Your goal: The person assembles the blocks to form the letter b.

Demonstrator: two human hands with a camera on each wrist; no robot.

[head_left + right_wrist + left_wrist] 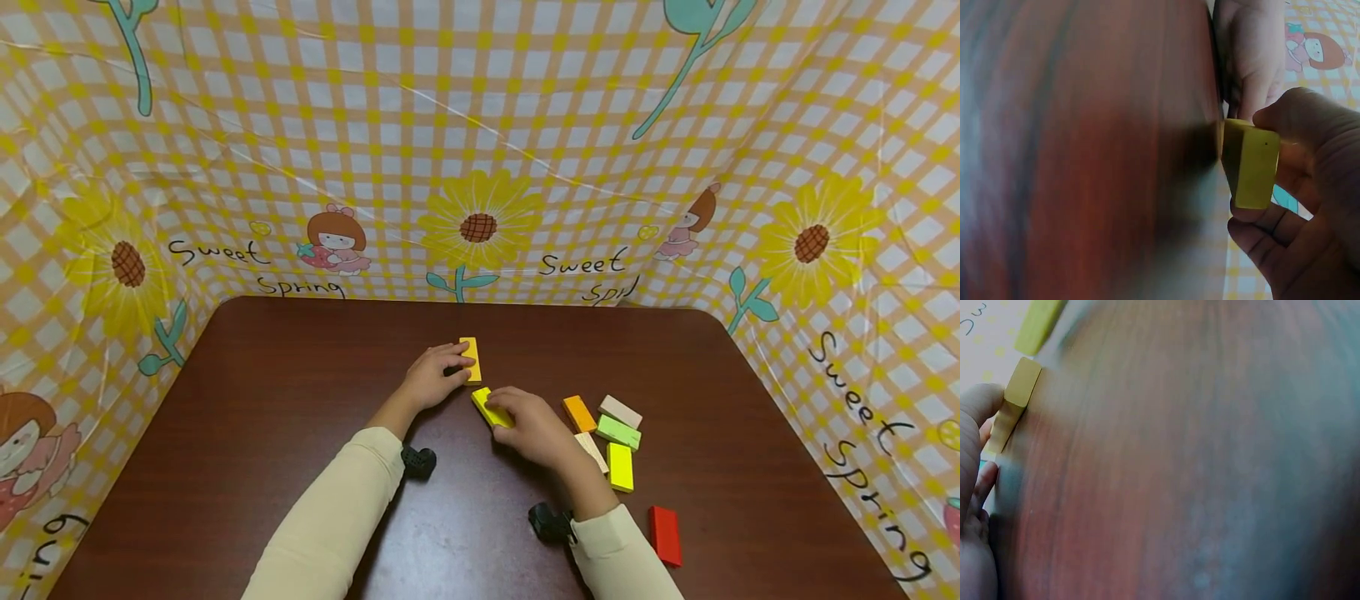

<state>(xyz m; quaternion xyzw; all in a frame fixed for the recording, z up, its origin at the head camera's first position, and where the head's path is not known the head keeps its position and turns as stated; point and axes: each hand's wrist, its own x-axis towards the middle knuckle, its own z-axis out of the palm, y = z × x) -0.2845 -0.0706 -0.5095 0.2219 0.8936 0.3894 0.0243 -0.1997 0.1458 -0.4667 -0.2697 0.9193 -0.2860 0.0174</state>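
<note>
The dark brown table (262,467) carries scattered coloured blocks: orange (579,413), green (618,432), red (665,535).

Both arms wore long cream sleeves: the left sleeve (330,517) and the right sleeve (618,554), each ending in a plain cuff at the wrist. Beside each cuff sat a small black wrist camera, left camera (417,461) and right camera (550,522); both grips were bare

Head view looks down from above at the whole table (300,433). Wrist views sit low and close, blurred, sharing the tabletop.
</note>
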